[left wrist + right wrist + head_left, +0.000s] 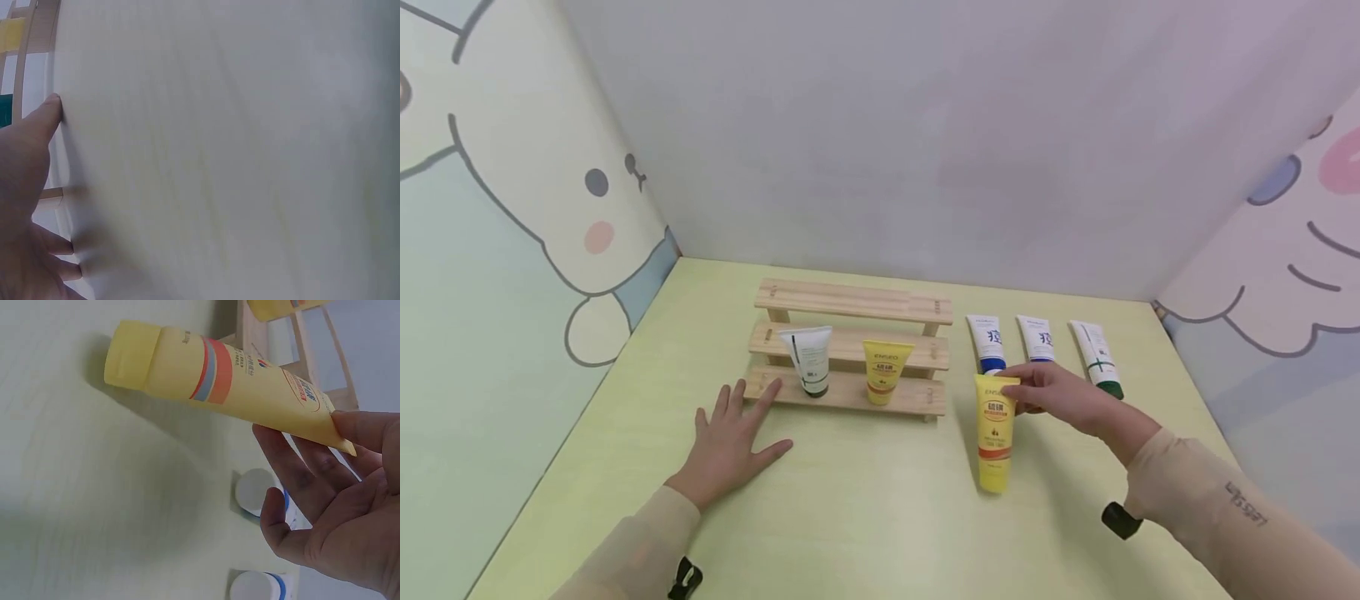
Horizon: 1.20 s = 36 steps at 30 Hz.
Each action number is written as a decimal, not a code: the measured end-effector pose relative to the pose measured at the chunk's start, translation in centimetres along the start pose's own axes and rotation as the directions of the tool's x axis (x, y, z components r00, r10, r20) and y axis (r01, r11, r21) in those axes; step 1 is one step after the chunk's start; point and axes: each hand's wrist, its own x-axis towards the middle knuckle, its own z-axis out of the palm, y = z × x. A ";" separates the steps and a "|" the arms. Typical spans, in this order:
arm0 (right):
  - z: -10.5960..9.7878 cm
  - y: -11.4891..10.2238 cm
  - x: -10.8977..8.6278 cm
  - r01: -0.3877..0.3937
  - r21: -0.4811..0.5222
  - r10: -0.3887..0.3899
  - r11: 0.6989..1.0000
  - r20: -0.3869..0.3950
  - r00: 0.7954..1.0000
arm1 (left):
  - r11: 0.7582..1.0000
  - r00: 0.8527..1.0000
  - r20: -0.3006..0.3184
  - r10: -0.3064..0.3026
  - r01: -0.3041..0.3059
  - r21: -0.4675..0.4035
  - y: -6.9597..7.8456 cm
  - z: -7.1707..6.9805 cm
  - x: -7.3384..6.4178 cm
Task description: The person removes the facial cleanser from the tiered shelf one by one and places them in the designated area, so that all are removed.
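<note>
In the head view my right hand [1060, 400] pinches a yellow squeeze tube [995, 433] by its flat top end, cap downward. The right wrist view shows the same yellow tube [231, 381] tilted above the table, thumb on one side and fingers on the other. My left hand [730, 442] lies with fingers spread at the left front of a three-tier wooden rack [850, 392], one fingertip on its lowest step. On that step stand a white tube with a dark cap [811, 362] and another yellow tube [883, 372], both upright.
Right of the rack, two white tubes with blue lettering [987, 340] [1037, 337] and one white tube with a green cap [1097, 358] lie on the pale yellow table [865, 508]. A wall [925, 150] rises behind; printed panels [497, 275] flank both sides.
</note>
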 end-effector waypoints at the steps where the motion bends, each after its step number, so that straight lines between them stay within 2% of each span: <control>1: 0.2 0.3 0.1 -0.011 -0.001 0.011 1.000 0.007 1.000 | 1.000 1.000 0.002 -0.002 0.002 0.001 0.0 0.0 0.0; 8: 0.8 1.9 0.8 -0.057 -0.013 0.058 0.998 0.030 0.998 | 1.000 1.000 0.005 -0.008 0.008 -0.003 0.0 0.0 0.1; 18: 1.2 2.6 1.7 -0.135 -0.033 0.134 0.990 -0.038 0.990 | 1.000 1.000 0.020 -0.009 0.009 -0.010 -0.1 0.1 0.2; 23: 1.3 2.7 1.8 -0.164 -0.085 0.159 0.983 -0.068 0.985 | 1.000 1.000 0.005 0.000 0.000 -0.010 -0.1 0.1 0.2; 32: 0.0 2.5 1.3 -0.180 -0.145 0.175 0.973 -0.042 0.984 | 1.000 1.000 -0.005 0.004 -0.004 -0.004 -0.1 0.1 0.1; 36: -1.1 2.0 0.6 -0.175 -0.221 0.169 0.959 -0.045 0.985 | 1.000 1.000 0.000 0.005 -0.005 -0.013 -0.2 0.1 0.1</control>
